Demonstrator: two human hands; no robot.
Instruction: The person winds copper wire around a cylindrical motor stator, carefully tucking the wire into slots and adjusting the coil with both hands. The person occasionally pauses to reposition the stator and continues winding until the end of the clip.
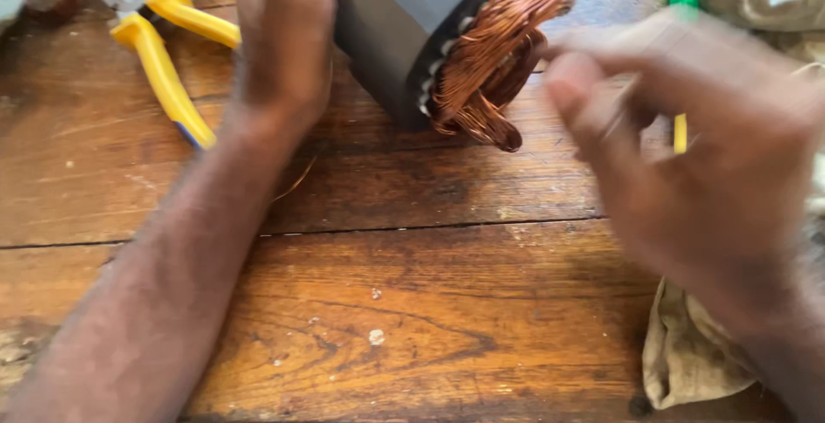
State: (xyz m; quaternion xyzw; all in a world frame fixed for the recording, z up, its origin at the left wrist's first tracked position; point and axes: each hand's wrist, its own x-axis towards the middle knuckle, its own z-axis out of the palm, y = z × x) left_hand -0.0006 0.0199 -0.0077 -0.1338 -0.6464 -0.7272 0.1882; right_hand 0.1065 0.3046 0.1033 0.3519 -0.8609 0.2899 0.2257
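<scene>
Head view looks down on a worktop (412, 303) of broad brown planks, worn and glossy, with dark seams between the boards and pale specks on the grain. At its near right edge lies a crumpled beige cloth (687, 358), soft and stained. Above it the right hand (705, 174) is blurred, fingers curled inward with thumb toward fingertips; a thin yellow sliver (680, 132) shows beside the fingers, but whether the hand grips it cannot be told. The left forearm runs from the near left corner diagonally up the boards to the left hand (284, 40), which lies palm down, fingers extended and loosely spread, pressed against the side of a motor stator (404, 23) at the far middle of the worktop. The stator has a smooth grey metal body, blocky in outline, and from its open end bulges a thick loop of shiny copper wire winding (494, 53), with white strips at the slots. Toward the far left corner rest pliers (168, 53) with bright yellow handles and dull metal jaws.
</scene>
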